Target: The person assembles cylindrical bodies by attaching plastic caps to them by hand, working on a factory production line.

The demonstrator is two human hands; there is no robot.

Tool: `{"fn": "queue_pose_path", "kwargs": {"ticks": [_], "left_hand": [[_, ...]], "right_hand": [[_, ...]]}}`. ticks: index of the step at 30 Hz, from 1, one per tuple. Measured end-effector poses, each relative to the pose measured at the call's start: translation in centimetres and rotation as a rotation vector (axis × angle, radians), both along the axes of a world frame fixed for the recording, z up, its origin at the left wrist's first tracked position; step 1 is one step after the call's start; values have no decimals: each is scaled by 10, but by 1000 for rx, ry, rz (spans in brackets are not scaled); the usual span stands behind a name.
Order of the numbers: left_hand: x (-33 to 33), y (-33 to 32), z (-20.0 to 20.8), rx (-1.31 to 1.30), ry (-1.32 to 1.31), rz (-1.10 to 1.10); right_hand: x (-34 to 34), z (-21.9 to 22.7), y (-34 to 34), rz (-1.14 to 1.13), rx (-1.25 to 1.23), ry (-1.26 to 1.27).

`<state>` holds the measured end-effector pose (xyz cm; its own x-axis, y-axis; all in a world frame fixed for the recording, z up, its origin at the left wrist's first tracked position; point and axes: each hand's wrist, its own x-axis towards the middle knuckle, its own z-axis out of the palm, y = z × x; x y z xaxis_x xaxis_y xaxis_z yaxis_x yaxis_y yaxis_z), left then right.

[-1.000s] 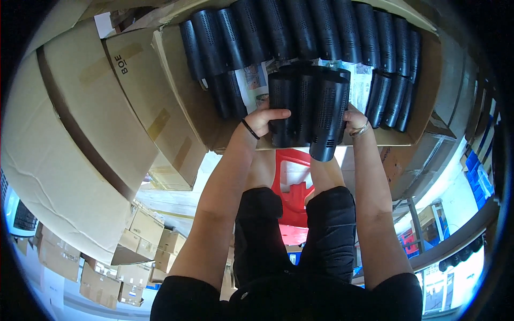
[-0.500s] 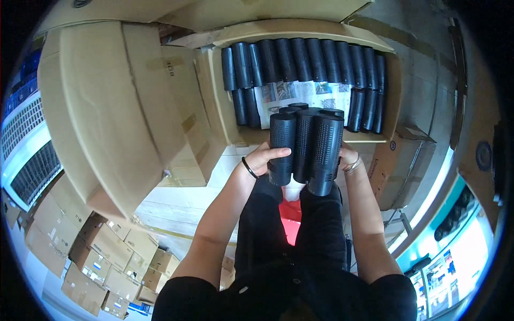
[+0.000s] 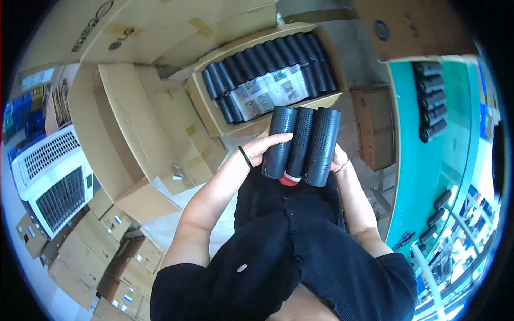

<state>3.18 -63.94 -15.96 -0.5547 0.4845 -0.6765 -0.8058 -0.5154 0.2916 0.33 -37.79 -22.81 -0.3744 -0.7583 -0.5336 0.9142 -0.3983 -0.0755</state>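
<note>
Side by side in front of my body stand three visible black perforated cylinders [image 3: 301,142], held between both hands. My left hand [image 3: 261,148] presses the left side of the bunch, its thumb lying across the leftmost cylinder and its other fingers hidden. On the opposite side, my right hand [image 3: 339,159] grips the rightmost cylinder, with most of its fingers out of sight behind. Just beyond them is an open carton [image 3: 201,107], where rows of similar black cylinders [image 3: 250,63] line the far side and both ends. Printed paper [image 3: 267,95] lies between those rows.
To the right is a teal tabletop [image 3: 409,171] bearing several black cylinders [image 3: 432,100]. A closed brown box [image 3: 372,128] sits beside it. A large open carton [image 3: 126,120] and a white slatted appliance [image 3: 53,155] are at left, with stacked cartons [image 3: 88,249] below. Something red [image 3: 289,182] shows beneath the cylinders.
My view has turned right: the carton of cylinders now appears farther left and tilted, and more of the teal table shows. Fewer held cylinders are visible; both hands keep their hold.
</note>
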Motion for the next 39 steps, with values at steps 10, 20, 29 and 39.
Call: {"fn": "queue_pose_path", "kwargs": {"ticks": [10, 20, 29, 39], "left_hand": [[-11, 174, 81, 119, 66, -240], [-35, 382, 107, 209, 144, -943], [-19, 536, 62, 145, 51, -1239], [-127, 584, 57, 69, 214, -1125]], "right_hand": [[38, 108, 172, -248, -22, 95], [172, 155, 295, -943, 237, 283], [229, 121, 392, -1232, 242, 180], [110, 96, 458, -1066, 193, 339]]}}
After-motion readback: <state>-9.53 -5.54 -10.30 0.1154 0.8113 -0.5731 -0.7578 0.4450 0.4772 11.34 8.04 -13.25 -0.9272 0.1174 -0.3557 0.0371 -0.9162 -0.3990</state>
